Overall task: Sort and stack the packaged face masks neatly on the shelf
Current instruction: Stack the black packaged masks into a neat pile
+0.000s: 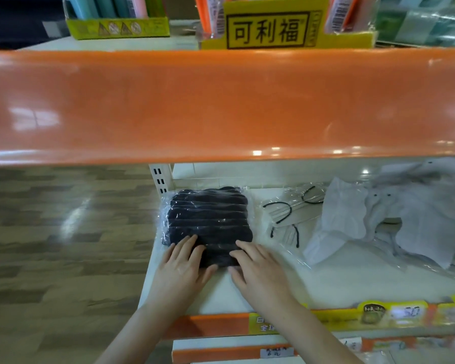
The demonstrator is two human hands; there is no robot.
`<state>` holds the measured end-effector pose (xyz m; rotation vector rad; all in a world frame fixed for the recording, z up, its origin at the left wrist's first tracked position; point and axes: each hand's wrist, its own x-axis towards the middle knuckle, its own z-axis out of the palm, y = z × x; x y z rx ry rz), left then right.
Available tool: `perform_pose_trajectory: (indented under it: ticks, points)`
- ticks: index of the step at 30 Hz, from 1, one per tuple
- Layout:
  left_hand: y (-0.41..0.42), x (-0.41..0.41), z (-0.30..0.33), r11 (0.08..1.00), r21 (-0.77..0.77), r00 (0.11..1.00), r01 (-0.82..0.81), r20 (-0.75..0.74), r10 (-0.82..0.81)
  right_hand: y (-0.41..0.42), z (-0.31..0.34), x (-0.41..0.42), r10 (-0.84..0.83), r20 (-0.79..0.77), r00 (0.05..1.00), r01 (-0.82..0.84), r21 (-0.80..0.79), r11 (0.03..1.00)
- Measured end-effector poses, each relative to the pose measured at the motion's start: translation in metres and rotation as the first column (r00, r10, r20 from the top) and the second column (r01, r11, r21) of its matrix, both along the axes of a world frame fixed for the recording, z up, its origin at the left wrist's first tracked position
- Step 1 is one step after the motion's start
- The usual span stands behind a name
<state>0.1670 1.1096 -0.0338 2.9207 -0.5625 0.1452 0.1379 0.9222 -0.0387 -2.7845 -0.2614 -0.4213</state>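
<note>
An orange shelf edge (221,106) spans the view above a white shelf (286,279). On the shelf's right lie grey mask packs (394,222); clear packs (292,216) sit just beside them. At the shelf's left end lies the black pack (208,219). The left hand (180,266) and right hand (257,269) rest flat, fingers extended, on its near edge.
</note>
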Motion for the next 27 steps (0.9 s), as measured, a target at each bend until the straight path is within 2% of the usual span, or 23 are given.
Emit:
perform_pose_trajectory:
  ticks: [8, 15, 23, 27]
  points:
    - [-0.004, 0.003, -0.001, 0.997, -0.058, 0.998, -0.042, 0.034, 0.044, 0.013, 0.000, -0.002, -0.065, -0.009, 0.998, 0.064, -0.066, 0.996]
    - [-0.018, 0.003, -0.003, 0.995, -0.097, 0.995, -0.035, 0.086, 0.043, 0.013, -0.002, -0.002, -0.046, 0.018, 0.999, 0.047, -0.066, 0.997]
    - [-0.073, 0.000, 0.014, 0.981, -0.174, 0.988, 0.079, 0.145, -0.054, -0.024, 0.020, -0.004, -0.083, 0.107, 0.991, 0.086, -0.026, 0.996]
    - [-0.114, -0.003, 0.024, 0.966, -0.208, 0.979, 0.151, 0.167, -0.117, -0.064, 0.024, -0.007, -0.130, 0.101, 0.986, 0.129, 0.016, 0.992]
